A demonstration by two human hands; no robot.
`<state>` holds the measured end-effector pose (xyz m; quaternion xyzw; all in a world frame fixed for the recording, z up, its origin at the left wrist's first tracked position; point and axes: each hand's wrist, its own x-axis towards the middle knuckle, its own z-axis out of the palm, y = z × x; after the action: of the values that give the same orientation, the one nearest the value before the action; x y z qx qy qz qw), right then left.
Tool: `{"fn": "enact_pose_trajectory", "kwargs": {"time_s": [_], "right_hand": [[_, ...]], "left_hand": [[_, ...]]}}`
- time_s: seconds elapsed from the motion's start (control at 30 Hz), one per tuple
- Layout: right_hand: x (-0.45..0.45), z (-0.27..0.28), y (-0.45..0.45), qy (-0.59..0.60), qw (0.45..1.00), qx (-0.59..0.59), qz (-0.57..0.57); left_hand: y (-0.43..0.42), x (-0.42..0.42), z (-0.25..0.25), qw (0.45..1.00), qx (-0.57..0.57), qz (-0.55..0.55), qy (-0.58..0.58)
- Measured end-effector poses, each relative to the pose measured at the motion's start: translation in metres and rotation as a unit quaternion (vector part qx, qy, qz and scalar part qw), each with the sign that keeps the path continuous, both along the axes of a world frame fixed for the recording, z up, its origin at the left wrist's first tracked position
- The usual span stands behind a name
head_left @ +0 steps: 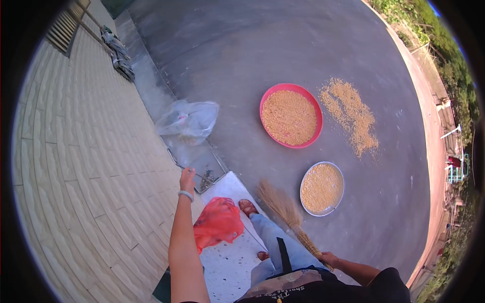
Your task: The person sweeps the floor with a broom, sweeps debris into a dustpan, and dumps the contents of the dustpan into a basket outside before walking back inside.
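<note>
My left hand (187,179), with a pale bangle on the wrist, is closed at the end of a thin dark handle. That handle belongs to a metal dustpan (214,170) with some debris in it, resting by the wall. At the lower right, my right hand (329,259) grips the bound handle of a straw broom (288,209). The broom's bristles fan out on the ground near my foot. A red plastic bag (219,222) lies between my left arm and my foot.
Grain fills a red round tray (289,116) and a smaller metal tray (322,189). Loose grain (351,113) lies spread on the ground. A clear plastic bag (189,120) sits beside the tiled wall (86,166); folded umbrellas (118,55) lean farther up.
</note>
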<state>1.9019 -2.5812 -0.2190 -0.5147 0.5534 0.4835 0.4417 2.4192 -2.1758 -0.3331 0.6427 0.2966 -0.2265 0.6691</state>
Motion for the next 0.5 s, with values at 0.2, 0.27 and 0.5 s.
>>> {"fn": "enact_pose_trajectory", "kwargs": {"time_s": [0.2, 0.27, 0.5], "right_hand": [[0.016, 0.002, -0.004, 0.061, 0.992, -0.009, 0.108], [0.017, 0.000, -0.001, 0.066, 0.992, 0.023, 0.109], [-0.007, 0.006, 0.010, 0.009, 0.992, 0.113, 0.046]], "left_hand": [[-0.019, -0.164, 0.030, 0.988, -0.133, -0.052, 0.055], [-0.009, -0.245, 0.038, 0.989, -0.115, -0.059, 0.075], [0.078, -0.592, 0.033, 0.935, -0.089, 0.237, 0.248]]}}
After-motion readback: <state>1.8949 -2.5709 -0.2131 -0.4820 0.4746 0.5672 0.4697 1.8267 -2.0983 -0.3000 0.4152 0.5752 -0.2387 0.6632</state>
